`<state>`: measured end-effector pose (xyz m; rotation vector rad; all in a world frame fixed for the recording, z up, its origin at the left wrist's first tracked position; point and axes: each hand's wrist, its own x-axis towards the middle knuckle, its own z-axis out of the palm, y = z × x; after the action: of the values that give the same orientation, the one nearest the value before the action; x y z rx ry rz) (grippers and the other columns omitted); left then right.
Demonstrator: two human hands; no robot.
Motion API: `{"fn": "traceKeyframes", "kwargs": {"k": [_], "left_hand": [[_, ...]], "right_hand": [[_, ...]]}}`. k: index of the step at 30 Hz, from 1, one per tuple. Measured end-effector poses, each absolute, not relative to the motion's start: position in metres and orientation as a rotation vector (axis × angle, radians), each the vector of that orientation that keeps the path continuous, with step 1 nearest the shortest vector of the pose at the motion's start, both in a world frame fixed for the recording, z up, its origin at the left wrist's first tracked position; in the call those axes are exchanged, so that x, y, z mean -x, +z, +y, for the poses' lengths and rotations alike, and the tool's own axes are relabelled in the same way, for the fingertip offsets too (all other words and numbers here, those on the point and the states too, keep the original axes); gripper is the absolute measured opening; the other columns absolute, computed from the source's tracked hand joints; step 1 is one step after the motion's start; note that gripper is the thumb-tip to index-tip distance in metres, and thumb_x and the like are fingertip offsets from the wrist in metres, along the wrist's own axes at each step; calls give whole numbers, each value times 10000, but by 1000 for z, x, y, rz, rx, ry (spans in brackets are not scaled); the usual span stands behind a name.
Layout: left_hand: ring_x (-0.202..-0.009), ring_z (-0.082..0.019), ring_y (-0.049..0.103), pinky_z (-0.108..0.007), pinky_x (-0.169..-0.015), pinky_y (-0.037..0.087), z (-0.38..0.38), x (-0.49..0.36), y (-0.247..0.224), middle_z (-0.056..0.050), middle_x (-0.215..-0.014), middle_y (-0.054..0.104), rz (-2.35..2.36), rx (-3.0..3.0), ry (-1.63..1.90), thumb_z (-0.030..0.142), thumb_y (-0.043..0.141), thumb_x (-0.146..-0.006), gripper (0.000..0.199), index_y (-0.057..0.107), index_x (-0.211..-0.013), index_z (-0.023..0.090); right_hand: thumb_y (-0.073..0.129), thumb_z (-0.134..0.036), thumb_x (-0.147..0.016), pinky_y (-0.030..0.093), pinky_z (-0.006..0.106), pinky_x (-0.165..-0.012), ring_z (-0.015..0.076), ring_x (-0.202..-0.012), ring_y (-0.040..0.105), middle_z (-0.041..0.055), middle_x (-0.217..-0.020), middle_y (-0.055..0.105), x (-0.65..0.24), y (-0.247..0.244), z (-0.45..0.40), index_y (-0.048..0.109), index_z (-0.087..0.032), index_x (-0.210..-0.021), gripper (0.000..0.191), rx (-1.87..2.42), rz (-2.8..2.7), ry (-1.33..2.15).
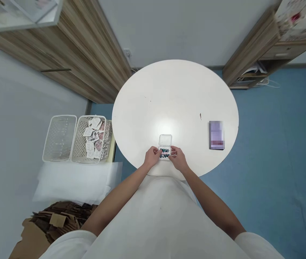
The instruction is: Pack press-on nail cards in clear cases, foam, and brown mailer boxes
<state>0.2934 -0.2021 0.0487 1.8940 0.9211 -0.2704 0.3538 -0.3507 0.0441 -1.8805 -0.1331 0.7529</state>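
Note:
A small clear case (165,140) lies on the round white table (179,86) near its front edge, its lid raised at the back. Several dark, shiny oval pieces (165,150) sit inside in two rows. My left hand (152,156) grips the left side of the case, thumb over its edge. On the opposite side, my right hand (178,158) has its fingers curled round the case's right edge. The parts of the fingers under or behind the case are hidden.
A purple box (217,135) lies at the table's right side. Left of the table stand two white baskets, one bare (60,138) and one holding cards (81,138). Cardboard (32,239) is piled at the lower left. Wooden cabinets (88,46) flank the table.

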Motion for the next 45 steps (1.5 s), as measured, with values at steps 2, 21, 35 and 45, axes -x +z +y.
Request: {"fn": "traceKeyframes", "kwargs": {"k": [2,21,35,45], "left_hand": [[-559,-110,478,-240,-551,378,-197,-285,58,26,-606,509,880,-1854,-216,412,539,-715,229,511,-720,184],[-701,-112,573,-226,-625,422,-153,-205,112,-40,-814,615,463,-1190,-257,446,674,-616,393,554,-869,171],[-687,-104,578,-230,-638,426,-151,-189,121,-66,-857,635,398,-1005,-377,347,690,-638,383,614,-967,167],[-686,-113,594,-250,-659,453,-145,-182,125,-65,-841,637,433,-930,-416,279,700,-644,363,602,-973,160]], "right_hand": [[551,-211,-645,505,329,-710,144,-805,530,71,-1016,507,-343,54,-348,485,-194,-1104,464,1842,-113,726],[551,-486,-714,483,386,-769,199,-874,592,74,-1005,613,-267,118,-326,541,-218,-1069,445,1335,0,672],[552,-416,-730,496,364,-733,182,-931,577,46,-1202,524,-255,129,-326,499,-297,-1112,404,1295,-23,669],[407,-520,-800,511,377,-707,208,-898,594,71,-1225,494,-249,146,-326,544,-258,-1064,397,1141,-34,778]]}}
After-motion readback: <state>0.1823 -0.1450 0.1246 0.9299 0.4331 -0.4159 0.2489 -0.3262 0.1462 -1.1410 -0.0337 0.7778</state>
